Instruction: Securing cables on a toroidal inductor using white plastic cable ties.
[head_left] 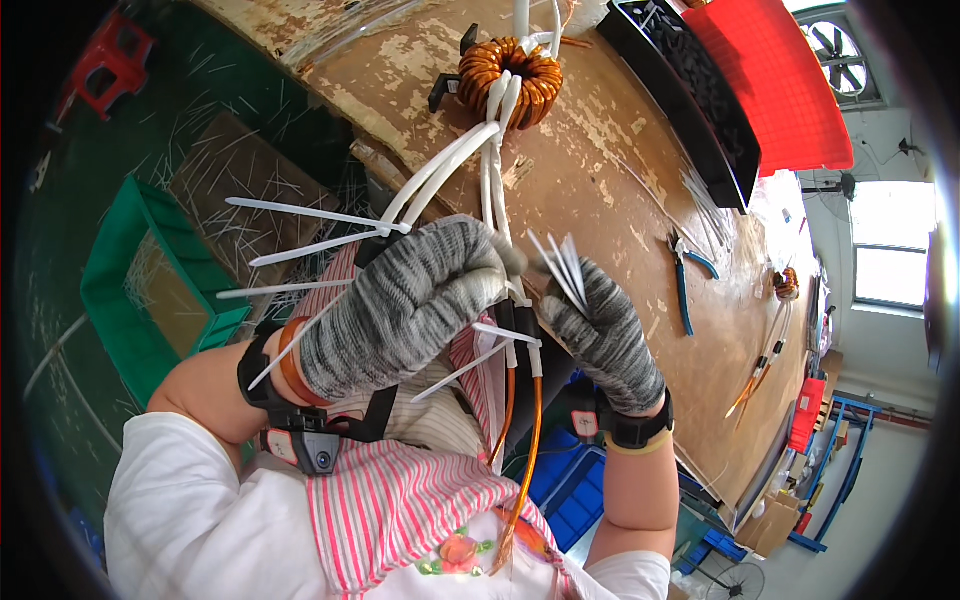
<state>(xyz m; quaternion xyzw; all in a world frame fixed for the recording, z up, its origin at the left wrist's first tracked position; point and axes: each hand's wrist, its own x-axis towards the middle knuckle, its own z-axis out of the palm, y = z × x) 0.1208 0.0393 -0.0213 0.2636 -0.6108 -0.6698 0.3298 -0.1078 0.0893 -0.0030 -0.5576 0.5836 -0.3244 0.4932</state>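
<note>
A copper-wound ring coil (535,85) lies on the worn tabletop, with white-sleeved leads (440,170) running from it toward me. My left hand (400,305), in a grey knit glove, is closed at the leads; what its fingertips pinch is hidden. In the same kind of glove, my right hand (605,340) grips a bunch of white cable ties (566,268) beside them. Fastened cable ties (310,245) stick out left past my left hand. More ties circle the black tubing (525,325) below my hands, where bare copper wire ends (525,460) hang against my apron.
Blue-handled pliers (684,285) lie on the table at right. Beyond are a black bin (690,100) of small dark parts, a red tray (785,85) and another coil (786,283). A green crate (150,290) and a red stool (110,65) stand at left.
</note>
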